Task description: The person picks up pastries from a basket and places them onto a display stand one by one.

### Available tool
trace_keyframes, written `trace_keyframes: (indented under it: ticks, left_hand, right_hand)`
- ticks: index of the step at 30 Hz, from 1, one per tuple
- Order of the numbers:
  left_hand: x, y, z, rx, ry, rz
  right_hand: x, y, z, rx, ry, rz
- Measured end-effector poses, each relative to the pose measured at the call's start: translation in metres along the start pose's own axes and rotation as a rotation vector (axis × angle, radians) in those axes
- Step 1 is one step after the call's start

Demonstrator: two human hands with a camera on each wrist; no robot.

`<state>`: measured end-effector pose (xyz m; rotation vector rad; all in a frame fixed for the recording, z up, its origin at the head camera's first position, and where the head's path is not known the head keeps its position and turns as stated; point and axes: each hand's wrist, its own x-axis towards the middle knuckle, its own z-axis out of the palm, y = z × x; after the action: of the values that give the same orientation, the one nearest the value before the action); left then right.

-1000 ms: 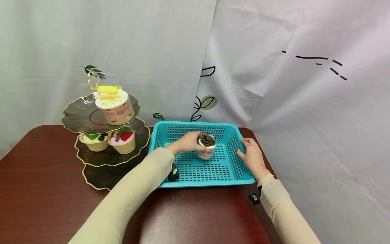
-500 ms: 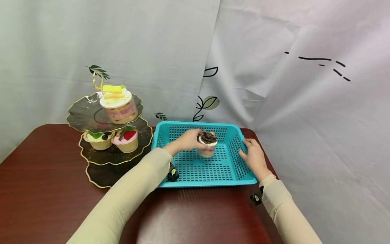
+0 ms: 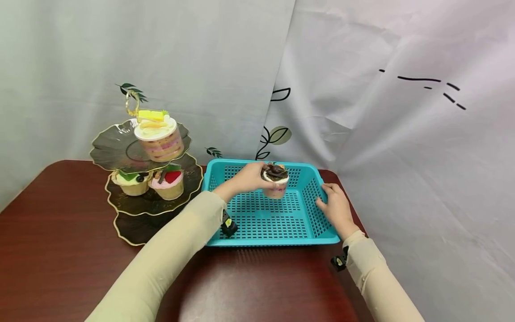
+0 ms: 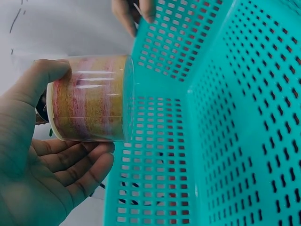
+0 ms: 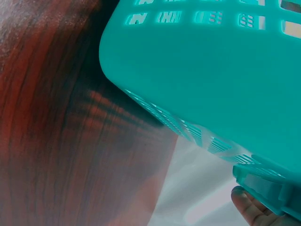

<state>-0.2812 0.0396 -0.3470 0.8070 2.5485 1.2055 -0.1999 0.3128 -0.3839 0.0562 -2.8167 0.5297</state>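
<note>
My left hand [image 3: 247,178] grips a clear dessert cup [image 3: 276,191] with pink and tan cake layers and a dark chocolate topping. In the left wrist view the thumb lies along one side of the cup [image 4: 91,101] and the fingers are on the other. The cup is raised above the floor of the turquoise plastic basket [image 3: 273,242]. My right hand [image 3: 337,210] holds the basket's right rim, the thumb inside and the fingers over the edge. Only some of its fingers [image 5: 247,207] show in the right wrist view, beside the rim.
Left of the basket stands a tiered stand [image 3: 114,145] with wavy gold-edged dark plates. A mango-topped cake cup [image 3: 161,143] sits on its top tier. A green-topped tart [image 3: 132,184] and a pink one [image 3: 169,185] are on the middle tier. Curtains hang behind the brown table [image 3: 60,223].
My left hand has lifted the dessert cup higher inside the basket. The right hand keeps its place on the rim. The whole view has shifted slightly.
</note>
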Motion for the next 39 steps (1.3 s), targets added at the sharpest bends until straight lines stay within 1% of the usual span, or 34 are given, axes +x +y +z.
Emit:
trace_keyframes:
  ticks: [5, 11, 17, 29, 35, 39]
  left_hand:
    - [-0.004, 0.010, -0.004, 0.008, 0.003, -0.005]
    - [-0.009, 0.022, -0.007, 0.070, 0.001, 0.009]
    - [-0.014, 0.030, -0.009, 0.118, 0.003, 0.022]
    - [-0.029, 0.044, -0.012, 0.121, -0.003, 0.047]
    - [-0.038, 0.052, -0.013, 0.138, -0.005, 0.052]
    - [-0.042, 0.054, -0.013, 0.138, 0.000, 0.056]
  right_hand:
    - [0.000, -0.001, 0.001, 0.005, -0.006, 0.013]
    - [-0.001, -0.002, 0.002, 0.011, -0.011, 0.012]
    - [-0.002, -0.003, 0.004, 0.016, -0.012, 0.011]
    - [-0.002, -0.002, 0.001, 0.002, -0.031, 0.031]
    - [-0.002, -0.001, -0.001, -0.004, -0.024, 0.018]
    - [-0.002, 0.000, -0.002, -0.004, -0.018, 0.000]
